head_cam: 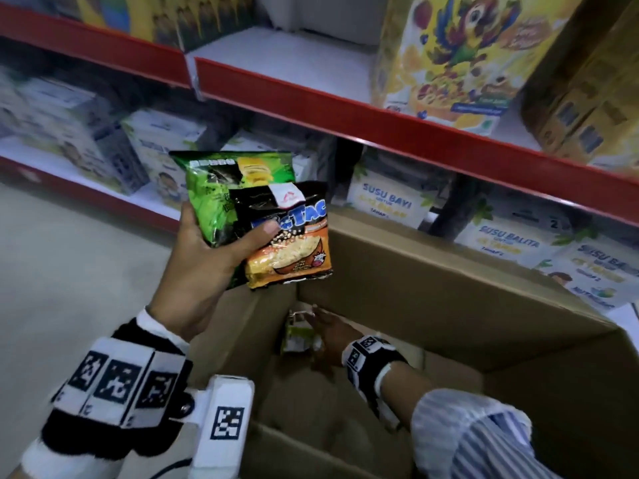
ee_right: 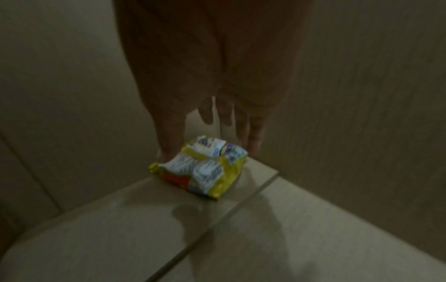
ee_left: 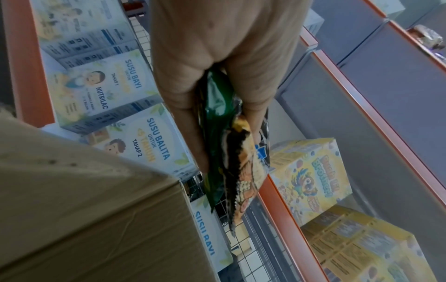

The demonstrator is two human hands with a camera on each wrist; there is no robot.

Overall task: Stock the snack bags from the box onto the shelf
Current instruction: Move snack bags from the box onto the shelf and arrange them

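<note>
A: Nearest first. Left hand (head_cam: 204, 257) is sitting at 10 o'clock from the open brown cardboard box (head_cam: 449, 305), clamping two packets fanned together: a glossy green foil snack bag (head_cam: 221, 188) behind, a black-and-orange foil snack bag (head_cam: 294, 243) in front. Thumb is pressing across the orange one's face, fingers backing the green one.

B: Right hand?

A: Right hand (head_cam: 328, 335) is reaching deep into the box, fingers spread and pointing down over a crumpled yellow-and-white foil snack bag (ee_right: 202, 167) lying in the floor corner. Fingertips (ee_right: 169, 152) are looking to be at its edge, but nothing is closed round it yet.

B: Handling?

A: Judging light, soft, air-puffed, slick film. Contents are probably crushing easily. I'd be pinching the crimped seam or cupping the flat faces lightly, not squeezing the middle. The left stack is likely sliding if the thumb is loosening.

B: Destination?

A: Red-edged white store shelf (head_cam: 311, 74) at 12 o'clock, farthest out, beside a yellow cardboard cereal box with a parrot (head_cam: 460, 53). White baby-milk cartons (head_cam: 383, 202) are filling the tier below.
</note>
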